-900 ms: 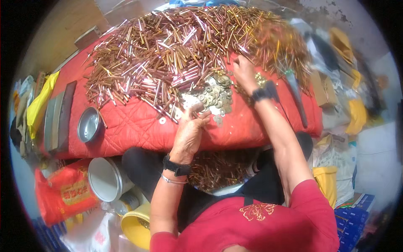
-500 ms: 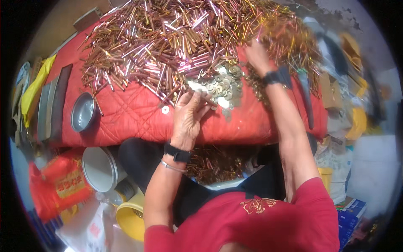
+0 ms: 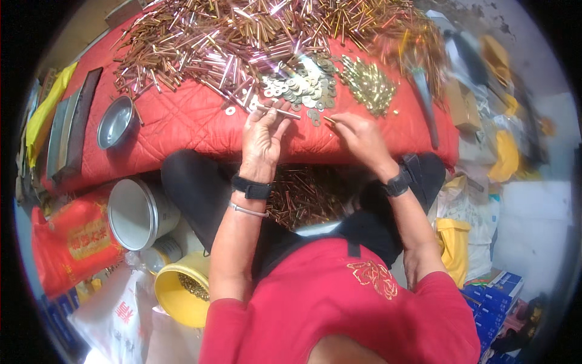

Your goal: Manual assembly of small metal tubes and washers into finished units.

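Note:
My left hand [image 3: 260,142] is closed on a thin metal rod [image 3: 286,113], with its far end pointing right over the front of the red quilted cover [image 3: 176,121]. Just across from that end, my right hand [image 3: 362,141] pinches a small brass-coloured piece [image 3: 329,121]; a narrow gap separates the two. Beyond my hands lies a heap of flat round washers [image 3: 309,91], and one loose washer [image 3: 230,111] rests to the left. Right of the heap are small brass-coloured fittings [image 3: 368,88]. A big pile of copper-coloured rods [image 3: 212,45] covers the far side.
A metal bowl [image 3: 116,123] stands at the left of the cover. More rods [image 3: 303,197] lie below the front edge, between my legs. At lower left are a white bucket [image 3: 130,213] and a yellow bucket [image 3: 182,309] with small brass pieces. A cardboard box [image 3: 462,106] is at right.
My right hand has come back from the far right pile toward my left hand and now holds a small brass-coloured piece. The brass fittings it covered are in sight.

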A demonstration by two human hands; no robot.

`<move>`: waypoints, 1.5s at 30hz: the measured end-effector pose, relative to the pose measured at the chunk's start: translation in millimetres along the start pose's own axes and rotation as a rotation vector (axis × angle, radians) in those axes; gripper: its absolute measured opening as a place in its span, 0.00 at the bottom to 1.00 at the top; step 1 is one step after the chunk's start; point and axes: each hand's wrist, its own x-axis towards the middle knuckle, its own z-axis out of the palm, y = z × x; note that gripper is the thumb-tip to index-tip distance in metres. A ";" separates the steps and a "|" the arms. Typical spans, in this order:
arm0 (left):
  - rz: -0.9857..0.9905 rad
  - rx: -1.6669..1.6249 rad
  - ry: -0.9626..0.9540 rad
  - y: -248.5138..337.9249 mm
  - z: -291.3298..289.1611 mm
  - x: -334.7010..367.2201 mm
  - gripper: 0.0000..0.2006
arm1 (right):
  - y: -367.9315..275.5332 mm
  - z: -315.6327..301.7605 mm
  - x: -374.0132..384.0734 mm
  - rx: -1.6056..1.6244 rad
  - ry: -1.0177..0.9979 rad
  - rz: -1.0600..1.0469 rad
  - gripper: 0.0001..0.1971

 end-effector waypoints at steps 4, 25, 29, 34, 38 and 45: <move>0.092 0.041 0.041 -10.7 -4.5 -8.2 0.11 | -5.9 9.3 1.0 -0.143 0.011 -0.135 0.07; 0.095 -0.031 -0.093 -13.5 -8.4 -7.9 0.09 | -23.4 -9.0 26.8 -0.313 -0.386 -0.220 0.07; 0.095 -0.026 -0.110 -15.4 -12.5 -7.5 0.08 | -45.0 -8.3 7.4 0.111 -0.142 0.053 0.09; 0.093 -0.025 -0.162 -11.2 -13.7 -7.7 0.07 | -55.1 1.9 3.1 0.239 -0.034 0.104 0.11; 0.096 -0.006 -0.206 -9.4 -14.0 -8.4 0.06 | -50.2 1.7 2.2 0.283 -0.012 0.064 0.11; 0.043 0.089 -0.230 -9.9 -6.2 -15.9 0.03 | -50.0 2.1 0.7 0.268 -0.022 0.028 0.09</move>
